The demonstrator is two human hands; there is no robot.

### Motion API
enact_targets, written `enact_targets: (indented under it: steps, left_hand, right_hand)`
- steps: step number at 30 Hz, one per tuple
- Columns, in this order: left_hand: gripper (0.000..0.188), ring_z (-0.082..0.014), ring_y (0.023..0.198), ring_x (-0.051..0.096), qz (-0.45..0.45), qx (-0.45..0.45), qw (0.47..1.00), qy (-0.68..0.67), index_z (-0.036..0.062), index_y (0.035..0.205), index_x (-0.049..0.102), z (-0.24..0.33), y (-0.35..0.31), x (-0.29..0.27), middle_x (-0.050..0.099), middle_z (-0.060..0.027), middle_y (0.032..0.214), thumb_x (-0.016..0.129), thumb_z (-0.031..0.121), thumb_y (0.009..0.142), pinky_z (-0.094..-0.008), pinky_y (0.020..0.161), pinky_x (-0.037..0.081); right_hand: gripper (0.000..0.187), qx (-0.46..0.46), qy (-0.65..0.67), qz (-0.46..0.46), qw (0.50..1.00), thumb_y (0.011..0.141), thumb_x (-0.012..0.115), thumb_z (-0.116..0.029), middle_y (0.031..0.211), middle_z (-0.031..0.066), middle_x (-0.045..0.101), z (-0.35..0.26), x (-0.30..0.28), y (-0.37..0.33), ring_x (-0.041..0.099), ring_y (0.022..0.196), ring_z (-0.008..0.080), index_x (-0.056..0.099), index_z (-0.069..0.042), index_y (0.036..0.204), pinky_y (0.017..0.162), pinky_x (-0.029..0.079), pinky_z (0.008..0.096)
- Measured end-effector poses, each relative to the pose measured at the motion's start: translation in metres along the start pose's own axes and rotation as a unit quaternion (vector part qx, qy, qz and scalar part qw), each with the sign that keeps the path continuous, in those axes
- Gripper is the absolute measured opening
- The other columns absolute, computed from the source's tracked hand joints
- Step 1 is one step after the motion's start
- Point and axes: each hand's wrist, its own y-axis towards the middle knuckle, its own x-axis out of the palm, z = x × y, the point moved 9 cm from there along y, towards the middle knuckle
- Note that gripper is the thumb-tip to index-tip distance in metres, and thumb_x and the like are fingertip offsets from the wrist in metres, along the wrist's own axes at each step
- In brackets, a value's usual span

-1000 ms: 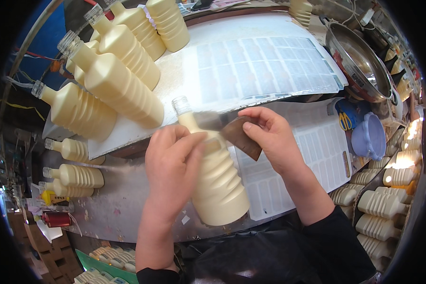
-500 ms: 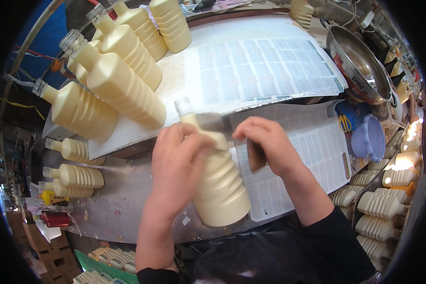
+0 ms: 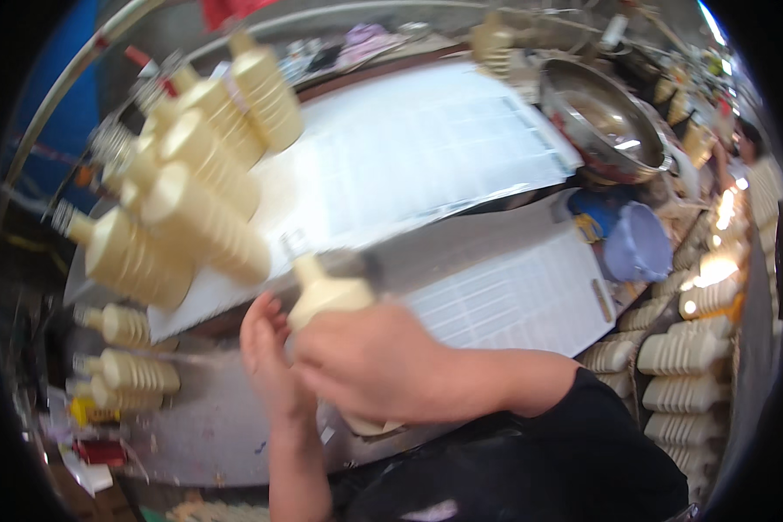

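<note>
A cream ribbed bottle (image 3: 326, 291) with a clear threaded neck stands slightly tilted on the grey worktop in front of me. My left hand (image 3: 274, 361) is at the bottle's left side, palm toward it, its fingers raised and apart; whether it touches the bottle is unclear. Across the front of the bottle reaches my right hand (image 3: 374, 357), closed and blurred, hiding most of the bottle's body. Whatever the right fingers hold is hidden from view.
Several cream bottles (image 3: 200, 209) crowd the white raised board at left. Sheets of clear labels (image 3: 496, 309) lie on the worktop and board. A metal pan (image 3: 605, 122) and purple bucket (image 3: 638, 244) are at right, above stacked bottles (image 3: 683, 352). A person (image 3: 748, 148) is far right.
My right hand has swung left across the bottle, and the flat brown piece in it has gone out of sight. My left hand has come off the bottle's shoulder. The view has shifted.
</note>
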Motion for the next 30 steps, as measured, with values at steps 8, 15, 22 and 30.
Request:
enact_targets:
  steps: [8, 15, 22, 30]
  left_hand:
    - [0.081, -0.0288, 0.135, 0.044, -0.148, 0.004, 0.987, 0.056, 0.0058, 0.163, 0.010, -0.005, -0.041, 0.029, 0.037, -0.0189, 0.153, 0.053, 0.016, 0.094, -0.0414, 0.117, 0.032]
    - [0.086, -0.0294, 0.138, 0.042, -0.150, -0.006, 0.989, -0.002, 0.0087, 0.164, 0.006, -0.018, -0.051, 0.036, 0.033, -0.0193, 0.157, 0.051, 0.010, 0.091, -0.0411, 0.118, 0.030]
    - [0.092, -0.0285, 0.138, 0.041, -0.125, -0.032, 0.991, -0.016, 0.0067, 0.163, 0.004, -0.025, -0.048, 0.028, 0.032, -0.0196, 0.157, 0.056, 0.007, 0.087, -0.0403, 0.118, 0.031]
    - [0.092, -0.0285, 0.135, 0.045, -0.129, -0.011, 0.991, -0.025, 0.0034, 0.162, 0.004, -0.023, -0.048, 0.024, 0.033, -0.0211, 0.155, 0.059, 0.007, 0.088, -0.0409, 0.114, 0.036]
  right_hand:
    - [0.024, 0.329, -0.065, 0.090, 0.938, 0.086, 0.069, -0.025, 0.082, 0.0101, 0.076, 0.108, -0.189, -0.044, 0.072, 0.072, 0.0199, 0.079, -0.004, 0.094, 0.073, 0.057, 0.0343]
    - [0.028, 0.326, -0.403, 0.313, 0.796, 0.080, 0.075, -0.028, 0.068, 0.0125, 0.071, 0.207, -0.456, -0.132, 0.069, 0.062, 0.0196, 0.076, -0.001, 0.078, 0.061, 0.053, 0.0335]
    - [0.020, 0.528, -0.432, -0.041, 0.730, 0.070, 0.074, -0.017, 0.059, 0.0131, 0.064, 0.356, -0.524, -0.176, 0.065, 0.056, 0.0217, 0.070, 0.002, 0.064, 0.051, 0.050, 0.0379]
    - [0.027, 0.373, -0.592, 0.013, 0.715, 0.075, 0.075, -0.023, 0.078, 0.0187, 0.069, 0.259, -0.478, -0.091, 0.069, 0.071, 0.0282, 0.073, 0.003, 0.083, 0.067, 0.053, 0.0396]
